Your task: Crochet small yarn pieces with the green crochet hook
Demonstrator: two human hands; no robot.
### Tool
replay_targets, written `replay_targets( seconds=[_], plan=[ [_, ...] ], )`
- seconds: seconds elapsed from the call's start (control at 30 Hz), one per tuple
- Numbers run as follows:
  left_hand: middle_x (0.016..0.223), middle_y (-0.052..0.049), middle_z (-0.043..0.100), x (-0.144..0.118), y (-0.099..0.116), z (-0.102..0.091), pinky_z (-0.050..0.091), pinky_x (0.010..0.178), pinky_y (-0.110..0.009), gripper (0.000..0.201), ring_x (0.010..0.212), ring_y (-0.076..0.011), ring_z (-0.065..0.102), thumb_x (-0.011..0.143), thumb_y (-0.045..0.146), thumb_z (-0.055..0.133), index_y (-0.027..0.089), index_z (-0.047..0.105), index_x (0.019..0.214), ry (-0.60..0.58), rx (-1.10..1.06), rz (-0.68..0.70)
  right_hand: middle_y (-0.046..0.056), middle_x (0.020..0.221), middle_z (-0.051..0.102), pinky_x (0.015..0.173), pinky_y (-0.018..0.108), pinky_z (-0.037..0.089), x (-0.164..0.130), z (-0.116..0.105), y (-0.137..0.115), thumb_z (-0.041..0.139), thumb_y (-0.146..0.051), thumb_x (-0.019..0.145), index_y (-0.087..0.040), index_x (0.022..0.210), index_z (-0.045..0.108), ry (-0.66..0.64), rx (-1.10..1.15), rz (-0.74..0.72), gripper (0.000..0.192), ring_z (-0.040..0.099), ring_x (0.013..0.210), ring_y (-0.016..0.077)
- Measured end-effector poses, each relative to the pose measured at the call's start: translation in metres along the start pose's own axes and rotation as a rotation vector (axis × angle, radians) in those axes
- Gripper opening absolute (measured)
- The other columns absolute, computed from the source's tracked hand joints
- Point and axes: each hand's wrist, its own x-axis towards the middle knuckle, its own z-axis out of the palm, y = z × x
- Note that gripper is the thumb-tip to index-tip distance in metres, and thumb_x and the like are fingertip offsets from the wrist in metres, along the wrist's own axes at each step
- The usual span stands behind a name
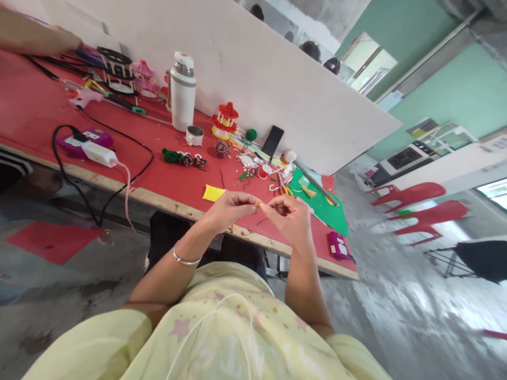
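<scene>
Together, left hand [232, 207] and right hand [291, 215] each in pinched grip on small orange piece [258, 205], above red table [35, 113]

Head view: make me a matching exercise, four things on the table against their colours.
Things:
1. flask
2. paper square
3. sheet
4. phone

Colours:
A. green
B. black
C. white
D. yellow

Pairs: 1-C, 2-D, 3-A, 4-B.

The paper square lies just beyond the left hand; the sheet lies beyond the right hand.
</scene>
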Motion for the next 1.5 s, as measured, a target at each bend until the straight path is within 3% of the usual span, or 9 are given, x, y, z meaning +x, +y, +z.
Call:
replay_targets(
  seconds=[0.23,0.47,0.67,0.77,0.93,1.13,1.23,1.37,1.5],
  plan=[
    [0.064,-0.001,0.069,-0.001,0.006,0.003,0.036,0.056,-0.022,0.021,0.055,-0.0075,0.048,0.069,0.028,0.082,0.014,0.083,0.084,0.023,0.040,-0.035,-0.006,0.057,0.044,0.051,0.027,0.030,0.000,0.001,0.003,0.081,-0.041,0.081,-0.020,0.074,0.069,0.010,-0.024,-0.007,0.025,0.038,0.054,0.0092],
    [0.065,-0.001,0.069,-0.001,0.006,0.004,0.037,0.056,-0.022,0.021,0.055,-0.0077,0.049,0.067,0.027,0.082,0.014,0.083,0.084,0.035,0.023,-0.054,-0.007,0.058,0.044,0.052,0.027,0.030,0.000,0.001,0.004,0.081,-0.039,0.082,-0.020,0.074,0.069,0.035,-0.036,-0.033,0.024,0.038,0.055,0.0092],
    [0.063,-0.001,0.065,-0.001,0.003,0.003,0.026,0.049,-0.020,0.024,0.051,-0.0053,0.042,0.069,0.027,0.080,0.012,0.083,0.088,0.018,0.036,-0.056,-0.007,0.059,0.042,0.052,0.027,0.031,-0.001,0.002,0.008,0.082,-0.039,0.081,-0.021,0.076,0.069,0.067,-0.079,-0.075,0.023,0.037,0.055,0.0095],
    [0.065,-0.001,0.065,-0.001,0.002,0.003,0.024,0.047,-0.020,0.028,0.050,-0.0048,0.040,0.070,0.028,0.079,0.012,0.083,0.092,0.025,0.033,-0.080,-0.005,0.064,0.051,0.054,0.027,0.038,-0.001,0.004,0.008,0.081,-0.040,0.083,-0.021,0.080,0.070,0.091,-0.114,-0.104,0.021,0.044,0.057,0.0106],
    [0.065,-0.001,0.065,-0.002,0.006,0.005,0.022,0.044,-0.020,0.029,0.047,-0.0038,0.039,0.068,0.027,0.079,0.011,0.082,0.093,0.035,-0.026,-0.120,0.005,0.095,0.070,0.068,0.029,0.054,-0.002,0.005,0.007,0.072,-0.032,0.092,-0.024,0.106,0.078,0.095,-0.188,-0.283,0.016,0.064,0.074,0.0135],
    [0.065,-0.001,0.064,-0.006,0.016,0.006,0.018,0.042,-0.019,0.032,0.047,-0.0039,0.041,0.065,0.025,0.082,0.012,0.082,0.094,0.001,-0.157,-0.208,0.003,0.081,0.072,0.072,0.031,0.049,-0.006,0.004,0.019,0.068,-0.023,0.095,-0.030,0.110,0.080,0.164,-0.555,-0.573,0.019,0.064,0.073,0.0148],
    [0.068,-0.002,0.066,-0.008,0.018,0.008,0.018,0.042,-0.020,0.035,0.046,-0.0038,0.040,0.066,0.027,0.082,0.011,0.082,0.097,-0.015,-0.161,-0.216,0.004,0.080,0.073,0.073,0.032,0.049,-0.009,0.004,0.023,0.069,-0.021,0.095,-0.028,0.106,0.079,0.203,-0.609,-0.655,0.017,0.064,0.073,0.0154],
    [0.065,-0.001,0.065,-0.009,0.015,0.012,0.022,0.043,-0.020,0.034,0.046,-0.0032,0.035,0.070,0.032,0.082,0.010,0.082,0.097,0.023,-0.053,-0.146,0.004,0.080,0.073,0.075,0.032,0.050,-0.010,0.006,0.025,0.068,-0.022,0.095,-0.027,0.101,0.079,0.235,-0.564,-0.618,0.013,0.066,0.072,0.0157],
    [0.069,-0.003,0.068,-0.008,0.008,0.010,0.036,0.051,-0.021,0.031,0.055,-0.0069,0.046,0.078,0.039,0.080,0.012,0.082,0.091,0.053,0.082,-0.019,0.004,0.078,0.072,0.073,0.032,0.051,-0.011,0.007,0.027,0.068,-0.026,0.095,-0.028,0.100,0.079,0.224,-0.477,-0.515,0.012,0.065,0.068,0.0150]
  ],
)
